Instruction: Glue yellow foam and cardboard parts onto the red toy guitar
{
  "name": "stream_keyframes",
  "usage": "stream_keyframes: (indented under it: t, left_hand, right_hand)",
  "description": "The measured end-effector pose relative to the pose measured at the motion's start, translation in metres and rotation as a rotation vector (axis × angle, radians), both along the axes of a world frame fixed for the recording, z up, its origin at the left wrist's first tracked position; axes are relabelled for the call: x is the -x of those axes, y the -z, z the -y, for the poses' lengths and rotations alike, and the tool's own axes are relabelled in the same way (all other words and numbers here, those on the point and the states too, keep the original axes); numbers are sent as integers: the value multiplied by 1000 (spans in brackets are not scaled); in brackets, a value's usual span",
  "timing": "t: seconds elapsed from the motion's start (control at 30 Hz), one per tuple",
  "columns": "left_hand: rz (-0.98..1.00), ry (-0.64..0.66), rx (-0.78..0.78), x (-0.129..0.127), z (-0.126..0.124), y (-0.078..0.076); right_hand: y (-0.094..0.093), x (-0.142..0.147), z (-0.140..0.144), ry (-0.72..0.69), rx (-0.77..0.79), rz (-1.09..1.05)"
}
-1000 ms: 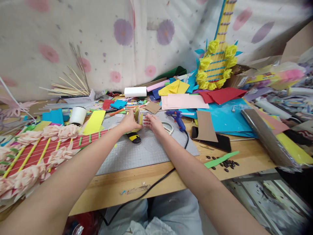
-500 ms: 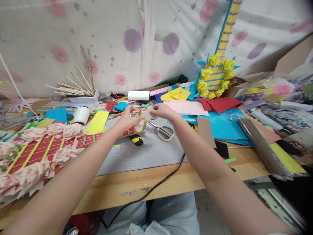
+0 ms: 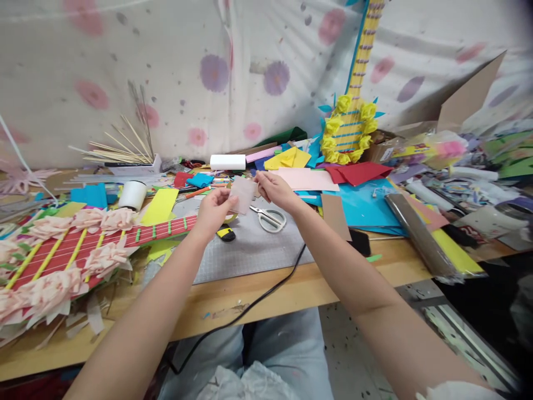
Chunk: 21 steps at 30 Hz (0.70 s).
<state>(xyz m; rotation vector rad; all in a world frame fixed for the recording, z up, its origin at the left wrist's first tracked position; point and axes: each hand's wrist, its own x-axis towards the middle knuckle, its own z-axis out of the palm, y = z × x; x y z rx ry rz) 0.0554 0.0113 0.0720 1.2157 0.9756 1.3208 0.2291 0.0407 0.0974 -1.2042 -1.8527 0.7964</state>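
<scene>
Between my hands is a small pale pink piece of paper (image 3: 243, 194), held up above the grey cutting mat (image 3: 250, 251). My left hand (image 3: 215, 211) pinches its left edge between thumb and fingers. At the paper's upper right corner, the closed fingertips of my right hand (image 3: 272, 190) meet it. White-handled scissors (image 3: 271, 220) lie on the mat under my right hand. A yellow and black tool (image 3: 226, 233) rests below the paper. To the left, the neck of a red paper guitar (image 3: 145, 234) with pale pink paper flowers reaches towards my left wrist.
A white roll (image 3: 132, 195) and yellow paper (image 3: 160, 206) lie left. Behind are sticks in a box (image 3: 135, 165) and a yellow paper guitar (image 3: 348, 133). Blue sheets (image 3: 366, 208) and a wrapped brown roll (image 3: 420, 236) lie right. A black cable (image 3: 266, 291) crosses the table edge.
The pale paper now faces me more fully, with my left hand holding its edge. My left hand's fingers have closed. The view has turned slightly right, shifting the table leftward.
</scene>
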Motion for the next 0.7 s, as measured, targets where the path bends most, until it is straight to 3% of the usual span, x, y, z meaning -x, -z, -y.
stream_keyframes:
  t: [0.13,0.23,0.33,0.43,0.53,0.63,0.7]
  left_hand:
    - [134,-245,25,30,9,28]
    - [189,-381,86,48,18,50]
    - [192,-409,143,56,24,67]
    - [148,-390,167,58,27,75]
    - [118,-361,162,58,28,77]
    - [123,-335,144,59,28,80]
    - [138,-322,133,60,28,82]
  right_hand:
    - [21,-23,12,238,-53,492]
    - [48,-32,23,194,44,895]
    - [68,-26,29,159,58,1031]
    - [71,-17,25,219,81,1067]
    - [61,-21,17,187,210,1023]
    - [55,-37,12,154,328,799]
    - [57,-49,14,225,334,549]
